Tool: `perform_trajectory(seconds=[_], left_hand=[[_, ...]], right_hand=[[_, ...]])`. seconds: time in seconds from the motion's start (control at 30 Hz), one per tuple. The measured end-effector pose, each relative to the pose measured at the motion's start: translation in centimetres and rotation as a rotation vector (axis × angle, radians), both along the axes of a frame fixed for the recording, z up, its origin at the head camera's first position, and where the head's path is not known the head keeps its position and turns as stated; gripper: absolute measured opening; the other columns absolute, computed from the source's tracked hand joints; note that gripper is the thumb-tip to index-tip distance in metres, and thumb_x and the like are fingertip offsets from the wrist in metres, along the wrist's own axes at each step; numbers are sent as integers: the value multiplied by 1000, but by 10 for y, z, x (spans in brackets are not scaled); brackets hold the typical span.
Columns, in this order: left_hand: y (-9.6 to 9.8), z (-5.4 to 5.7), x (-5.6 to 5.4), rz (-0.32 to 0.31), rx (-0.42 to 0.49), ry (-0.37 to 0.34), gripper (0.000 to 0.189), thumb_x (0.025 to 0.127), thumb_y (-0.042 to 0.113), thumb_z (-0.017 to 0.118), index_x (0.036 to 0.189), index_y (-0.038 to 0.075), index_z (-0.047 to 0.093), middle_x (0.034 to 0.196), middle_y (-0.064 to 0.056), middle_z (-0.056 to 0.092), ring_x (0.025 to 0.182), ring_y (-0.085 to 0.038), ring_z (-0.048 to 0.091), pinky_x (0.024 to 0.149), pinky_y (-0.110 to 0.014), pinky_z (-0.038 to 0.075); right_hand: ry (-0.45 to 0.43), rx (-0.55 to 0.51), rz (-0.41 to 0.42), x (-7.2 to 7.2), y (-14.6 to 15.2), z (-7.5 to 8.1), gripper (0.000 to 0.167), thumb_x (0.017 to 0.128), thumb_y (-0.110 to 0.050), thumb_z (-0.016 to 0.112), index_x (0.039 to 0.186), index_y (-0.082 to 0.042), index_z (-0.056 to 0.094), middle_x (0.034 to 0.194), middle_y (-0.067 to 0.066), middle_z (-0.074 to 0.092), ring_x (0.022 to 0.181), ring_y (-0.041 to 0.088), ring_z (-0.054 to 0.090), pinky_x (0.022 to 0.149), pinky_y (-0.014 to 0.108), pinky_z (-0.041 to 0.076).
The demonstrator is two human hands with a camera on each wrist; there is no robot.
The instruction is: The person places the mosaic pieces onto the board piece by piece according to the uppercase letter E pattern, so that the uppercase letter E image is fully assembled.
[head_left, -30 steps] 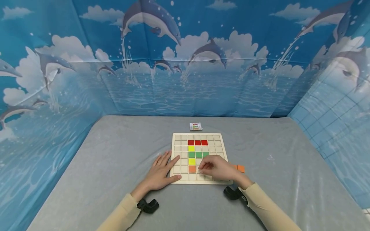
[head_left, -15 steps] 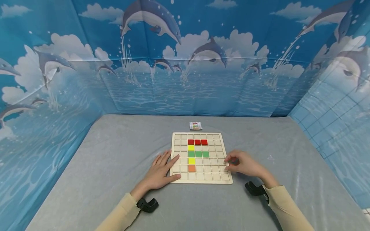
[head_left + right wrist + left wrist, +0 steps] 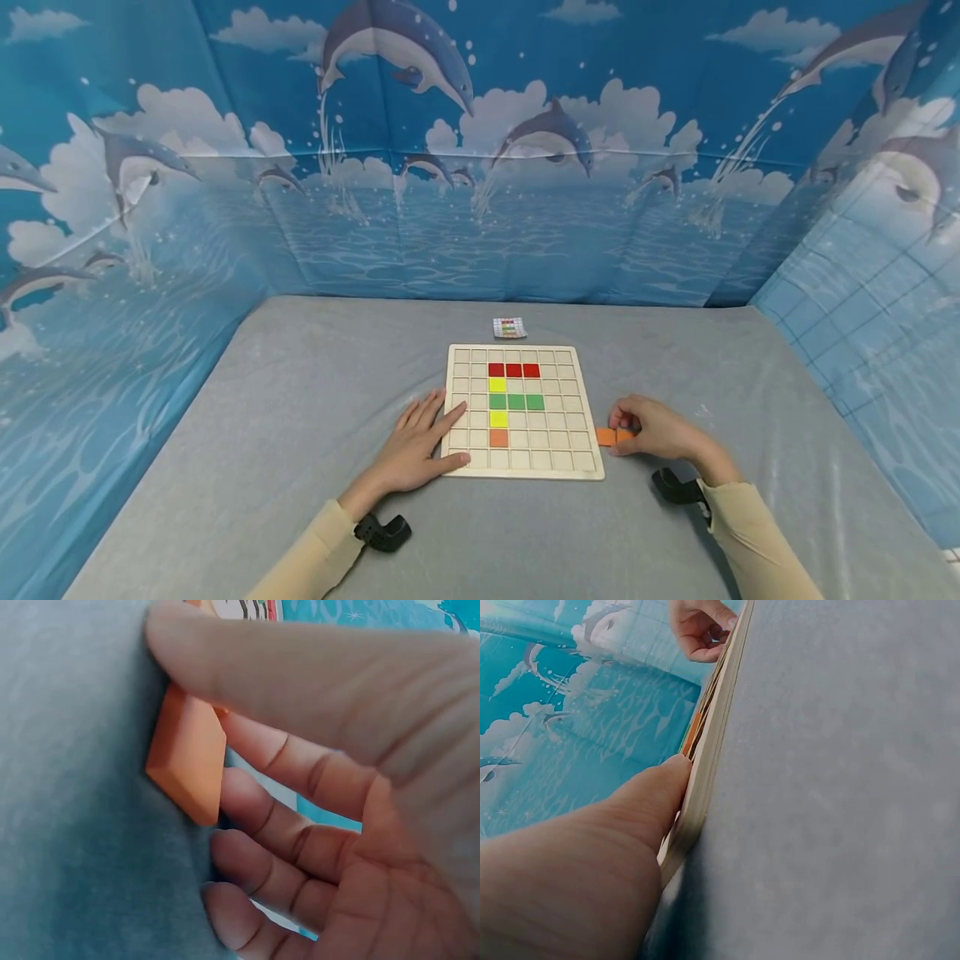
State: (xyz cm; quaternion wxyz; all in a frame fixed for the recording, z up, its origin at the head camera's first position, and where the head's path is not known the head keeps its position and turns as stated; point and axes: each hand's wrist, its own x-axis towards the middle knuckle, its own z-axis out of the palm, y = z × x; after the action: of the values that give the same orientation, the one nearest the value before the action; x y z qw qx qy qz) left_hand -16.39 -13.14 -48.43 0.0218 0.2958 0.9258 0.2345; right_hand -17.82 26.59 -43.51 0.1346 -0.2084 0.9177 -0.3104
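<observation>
My left hand (image 3: 408, 450) lies spread at the left side of the wooden grid board (image 3: 573, 467). Its thumb (image 3: 649, 795) rests on the board's edge in the left wrist view. Beyond the board's right edge, my right hand (image 3: 656, 429) pinches an orange square tile (image 3: 191, 761) between thumb and curled forefinger; the thumb covers part of it. A second orange tile (image 3: 604, 437) lies against the board. Set in the grid are red tiles (image 3: 513, 370), yellow tiles (image 3: 497, 385), green tiles (image 3: 516, 402) and one orange tile (image 3: 498, 437).
A small pattern card (image 3: 510, 327) with coloured squares lies behind the board. Grey cloth covers the table (image 3: 337, 358). A blue dolphin-print curtain (image 3: 450, 225) hangs at the back and both sides.
My right hand has moved from over the board to the right, onto the orange tiles beside it. The left hand stays where it was.
</observation>
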Motion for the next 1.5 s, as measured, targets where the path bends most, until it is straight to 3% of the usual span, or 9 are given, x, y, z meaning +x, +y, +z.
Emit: perform_trajectory(seconds=[0.33,0.67,0.97,1.13,1.27,1.37,1.5], left_hand=[[0,0,1,-4,23,26,74,92,56,51,151,18,29,156,-16,12,143,-30,6,110,-50,3],[0,-1,-1,1,1,11,75,92,59,48,152,21,25,157,-14,9,143,-27,4,111,-47,1],[1,2,0,1,6,5,75,92,58,48,152,20,25,157,-14,10,143,-28,4,111,-48,2],[0,1,1,1,6,5,75,92,58,49,152,20,26,156,-14,10,143,-28,4,111,-49,2],[0,0,1,-1,8,8,75,92,58,49,152,19,26,156,-15,10,143,-28,4,111,-49,3],[1,0,1,-3,12,11,74,92,58,49,152,19,27,156,-15,11,143,-29,5,111,-49,3],[1,-1,0,0,12,14,74,92,57,49,152,20,27,156,-15,11,143,-29,4,111,-50,2]], right_hand=[[18,-45,-22,-2,3,-7,27,77,-20,80,86,-8,58,75,2,49,62,12,42,55,25,36],[48,-49,-68,-2,-1,-10,21,81,-18,76,87,-9,58,74,0,48,60,11,42,54,25,35],[61,-79,-144,-1,-5,-9,24,82,-24,76,84,-10,56,67,0,48,56,13,43,50,25,35],[63,-115,-181,-2,-7,-12,23,84,-19,75,83,-9,54,66,0,47,55,13,42,48,24,34],[102,-142,-227,-2,-11,-15,22,85,-17,73,83,-9,53,65,1,47,51,12,42,44,25,34],[178,-163,-260,-2,-17,-16,22,85,-18,74,84,-9,54,66,0,48,50,11,43,43,25,35],[220,-219,-254,1,-32,-14,19,84,-14,75,86,-10,56,69,0,54,52,12,47,43,26,39]])
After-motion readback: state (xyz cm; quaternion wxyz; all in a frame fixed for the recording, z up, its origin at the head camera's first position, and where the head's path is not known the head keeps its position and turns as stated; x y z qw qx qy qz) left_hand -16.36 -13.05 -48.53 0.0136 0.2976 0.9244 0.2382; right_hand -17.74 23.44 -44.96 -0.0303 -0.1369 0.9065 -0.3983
